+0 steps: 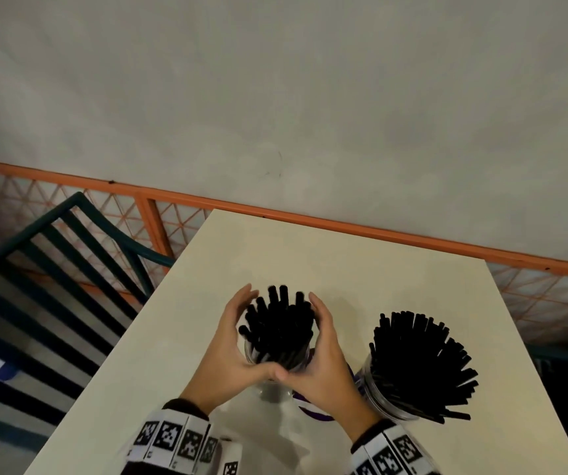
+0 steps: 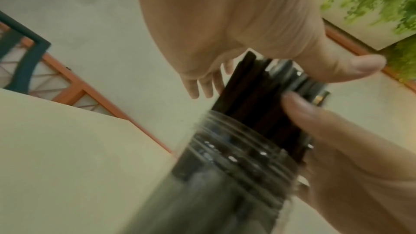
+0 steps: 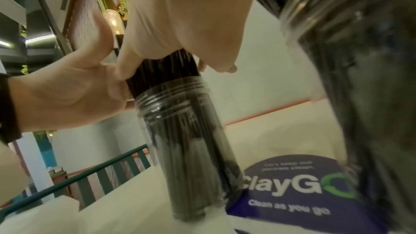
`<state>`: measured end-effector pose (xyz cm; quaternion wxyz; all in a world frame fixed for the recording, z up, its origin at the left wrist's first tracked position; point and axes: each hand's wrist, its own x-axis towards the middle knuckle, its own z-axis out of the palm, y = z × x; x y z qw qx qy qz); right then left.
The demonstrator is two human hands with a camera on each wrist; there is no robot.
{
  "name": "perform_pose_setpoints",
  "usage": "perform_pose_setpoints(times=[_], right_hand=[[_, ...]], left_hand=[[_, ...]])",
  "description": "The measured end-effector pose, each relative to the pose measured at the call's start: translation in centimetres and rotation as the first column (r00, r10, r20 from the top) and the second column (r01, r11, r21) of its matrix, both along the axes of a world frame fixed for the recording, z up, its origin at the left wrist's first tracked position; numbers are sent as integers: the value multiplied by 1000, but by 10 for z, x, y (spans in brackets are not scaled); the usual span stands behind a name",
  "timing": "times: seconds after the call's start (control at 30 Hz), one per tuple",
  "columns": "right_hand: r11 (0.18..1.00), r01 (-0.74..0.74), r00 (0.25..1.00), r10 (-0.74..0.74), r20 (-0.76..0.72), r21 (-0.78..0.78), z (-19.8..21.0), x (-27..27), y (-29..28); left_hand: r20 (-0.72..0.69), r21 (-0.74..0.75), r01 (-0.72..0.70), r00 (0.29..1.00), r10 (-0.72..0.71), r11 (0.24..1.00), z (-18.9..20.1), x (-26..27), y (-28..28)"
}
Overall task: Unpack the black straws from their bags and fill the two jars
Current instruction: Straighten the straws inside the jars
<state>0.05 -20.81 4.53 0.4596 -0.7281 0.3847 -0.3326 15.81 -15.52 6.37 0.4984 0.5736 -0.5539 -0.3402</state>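
A clear plastic jar (image 1: 275, 361) stands on the cream table (image 1: 310, 255), packed with a bundle of black straws (image 1: 277, 320) that sticks up out of its mouth. My left hand (image 1: 231, 341) and right hand (image 1: 325, 347) cup the bundle from either side above the rim, fingers curved round it, thumbs meeting at the near side. The left wrist view shows the straws (image 2: 249, 95) between fingers and thumb above the threaded neck (image 2: 236, 150). A second jar (image 1: 378, 395), to the right, holds fanned-out black straws (image 1: 419, 361). No bags are in view.
A purple round "ClayGo" sticker (image 3: 290, 189) lies on the table between the jars. A dark green slatted chair (image 1: 53, 269) stands off the table's left edge. An orange mesh fence (image 1: 310, 219) runs behind the table's far edge, in front of a grey wall.
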Motion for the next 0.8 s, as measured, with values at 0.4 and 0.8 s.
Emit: perform_pose_setpoints(times=[0.4,0.8], right_hand=[[1000,-5,1000,5,30,12,-4,19,-2],[997,32,999,-33,-21,-68,5,22,-3]], left_hand=[[8,84,146,989,-147,986,-2,-2,-14],[-54,-5,-22,998,22,1000,-11,-15,-12]])
